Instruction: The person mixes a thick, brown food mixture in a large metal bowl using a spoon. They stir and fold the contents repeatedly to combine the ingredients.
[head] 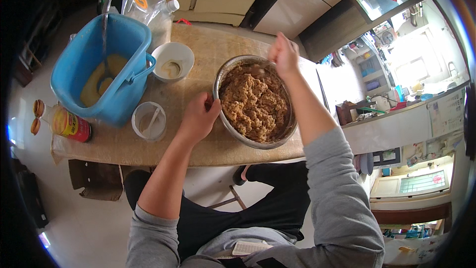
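Observation:
A round metal bowl (254, 146) holds a thick, lumpy brown mixture (253, 106). My left hand (200, 113) grips the bowl's left rim, thumb beside the edge. Over the upper right rim, my right hand (285, 56) is closed in a fist, slightly blurred. Below it, a blurred utensil (259, 70) reaches into the mixture; its handle is mostly hidden by the fist. Left of the bowl are a white bowl (186, 54) with residue inside and a clear plastic cup (138, 128) with a white spoon (152, 119).
A blue bucket (130, 98) with yellowish contents and a ladle (105, 44) stands at the table's left. Near it are a red-and-yellow labelled bottle (72, 124) and a clear spouted pouch (161, 18). The table's (223, 158) near edge lies before my legs; a cardboard box (96, 180) is below.

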